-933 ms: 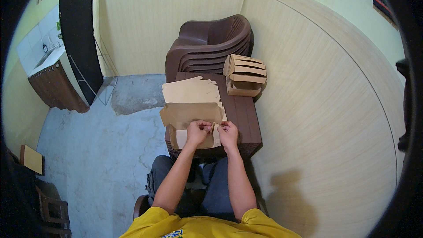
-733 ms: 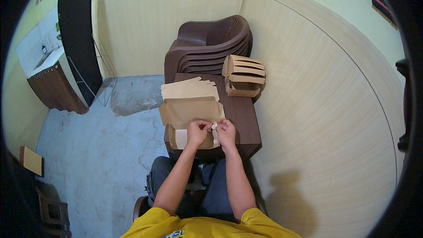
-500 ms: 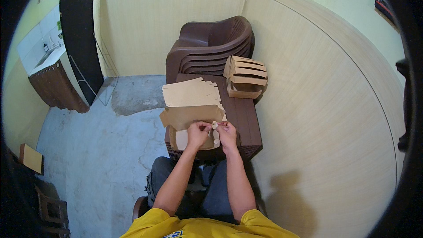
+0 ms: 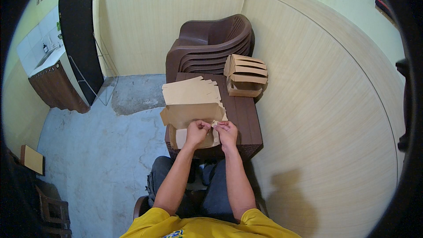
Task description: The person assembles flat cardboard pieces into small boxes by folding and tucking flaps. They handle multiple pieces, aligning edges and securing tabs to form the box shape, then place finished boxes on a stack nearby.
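Note:
An open brown cardboard box [image 4: 185,115] stands on the near end of the brown table, its lid raised at the back and its inside pale. Over its right front part my left hand [image 4: 197,133] is closed, fingertips pinched together; what they grip is too small to make out. Close by on the right, my right hand [image 4: 227,133] pinches a small pale piece [image 4: 214,124] at the box's right side. Whether that piece is a box tab or something loose I cannot tell. Just behind the lid lie flat cardboard blanks [image 4: 190,92] in a stack.
The brown table [image 4: 242,121] runs along the wood-panelled wall on the right. Several folded cardboard boxes [image 4: 246,76] are piled at its far right. Behind it rise stacked brown plastic chairs [image 4: 209,44]. A tall black board [image 4: 78,35] leans beside a sink counter [image 4: 50,57] at the far left.
The small pale piece sits slightly lower and shows less, and my right fingers have shifted around it. My left hand stays nearly in place; the box has not visibly moved.

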Tool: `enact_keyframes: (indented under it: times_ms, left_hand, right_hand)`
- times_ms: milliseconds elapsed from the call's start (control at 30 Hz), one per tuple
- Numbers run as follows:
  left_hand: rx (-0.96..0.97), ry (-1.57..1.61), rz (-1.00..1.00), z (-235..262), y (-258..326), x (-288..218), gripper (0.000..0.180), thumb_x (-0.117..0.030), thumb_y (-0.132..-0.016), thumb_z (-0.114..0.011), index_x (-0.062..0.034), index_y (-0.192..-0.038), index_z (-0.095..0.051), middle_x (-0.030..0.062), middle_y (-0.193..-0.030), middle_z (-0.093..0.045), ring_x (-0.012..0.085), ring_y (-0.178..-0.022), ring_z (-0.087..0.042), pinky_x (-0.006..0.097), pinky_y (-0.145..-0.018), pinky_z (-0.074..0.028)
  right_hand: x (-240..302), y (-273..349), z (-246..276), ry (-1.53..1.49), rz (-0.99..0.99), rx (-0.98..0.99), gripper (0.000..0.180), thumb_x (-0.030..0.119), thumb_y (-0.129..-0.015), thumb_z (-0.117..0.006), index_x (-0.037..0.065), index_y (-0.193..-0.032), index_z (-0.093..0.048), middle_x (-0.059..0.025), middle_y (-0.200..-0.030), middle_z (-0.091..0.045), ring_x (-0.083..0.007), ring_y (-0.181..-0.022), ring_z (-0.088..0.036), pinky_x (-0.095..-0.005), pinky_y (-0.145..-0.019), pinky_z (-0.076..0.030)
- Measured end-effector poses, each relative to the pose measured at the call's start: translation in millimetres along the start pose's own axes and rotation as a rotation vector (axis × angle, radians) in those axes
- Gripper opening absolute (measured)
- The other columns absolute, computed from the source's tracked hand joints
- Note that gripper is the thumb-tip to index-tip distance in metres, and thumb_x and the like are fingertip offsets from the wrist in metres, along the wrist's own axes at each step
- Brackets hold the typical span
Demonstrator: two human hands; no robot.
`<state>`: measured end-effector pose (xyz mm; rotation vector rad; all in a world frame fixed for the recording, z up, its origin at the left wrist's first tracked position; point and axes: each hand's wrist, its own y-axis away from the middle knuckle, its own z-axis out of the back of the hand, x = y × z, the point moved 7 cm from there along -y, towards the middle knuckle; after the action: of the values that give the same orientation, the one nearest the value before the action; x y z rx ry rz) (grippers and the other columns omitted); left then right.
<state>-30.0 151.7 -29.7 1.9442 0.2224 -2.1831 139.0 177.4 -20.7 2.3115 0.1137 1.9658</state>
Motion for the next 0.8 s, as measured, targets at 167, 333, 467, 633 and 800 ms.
enact_keyframes:
  times_ms: [167, 333, 467, 633, 800]
  left_hand:
    - [0.118, 0.096, -0.017, -1.3, 1.6, -8.0, 0.005, -0.002, -0.102, -0.070, 0.0017, -0.104, -0.071, 0.0073, -0.091, -0.077, 0.0130, -0.083, -0.071, 0.031, -0.076, -0.056]
    - [0.142, 0.057, -0.110, -8.4, 4.9, -22.2, 0.005, 0.002, -0.100, -0.069, -0.0011, -0.104, -0.070, 0.0076, -0.095, -0.076, 0.0137, -0.089, -0.072, 0.032, -0.082, -0.057]
    - [0.013, 0.063, -0.129, -3.6, 9.6, -27.9, 0.009, 0.002, -0.099, -0.072, -0.0024, -0.106, -0.070, 0.0085, -0.098, -0.077, 0.0150, -0.087, -0.074, 0.033, -0.080, -0.058]
    - [0.048, -0.167, 0.043, -1.9, 11.5, -18.3, 0.012, -0.003, -0.098, -0.078, -0.0012, -0.108, -0.072, 0.0098, -0.102, -0.079, 0.0149, -0.089, -0.074, 0.031, -0.077, -0.058]
    - [0.034, 0.058, -0.003, -2.4, 9.1, -13.2, 0.020, -0.010, -0.096, -0.082, -0.0007, -0.112, -0.076, 0.0094, -0.096, -0.081, 0.0138, -0.088, -0.075, 0.030, -0.077, -0.057]
  right_hand:
    - [4.6, 3.0, 1.8, 0.041, -0.024, -0.011, 0.024, -0.004, -0.087, -0.084, -0.002, -0.104, -0.068, -0.0099, -0.095, -0.076, -0.0154, -0.086, -0.071, -0.0286, -0.079, -0.057]
    - [10.5, 4.3, 0.3, 0.069, -0.044, -0.023, 0.023, -0.001, -0.085, -0.087, -0.002, -0.101, -0.070, -0.0096, -0.092, -0.077, -0.0148, -0.082, -0.070, -0.0282, -0.074, -0.056]
    - [12.1, 5.4, 0.6, 0.121, -0.063, -0.016, 0.022, 0.000, -0.086, -0.086, -0.001, -0.100, -0.070, -0.0086, -0.090, -0.076, -0.0142, -0.080, -0.070, -0.0277, -0.072, -0.055]
    - [13.9, 5.8, -0.5, 0.100, -0.028, -0.009, 0.020, 0.002, -0.087, -0.086, 0.000, -0.100, -0.071, -0.0062, -0.087, -0.075, -0.0126, -0.077, -0.068, -0.0263, -0.070, -0.053]
    - [4.5, 3.2, 2.9, 0.074, -0.050, 0.006, 0.022, 0.002, -0.087, -0.085, -0.006, -0.106, -0.077, -0.0124, -0.095, -0.080, -0.0166, -0.084, -0.074, -0.0289, -0.077, -0.058]
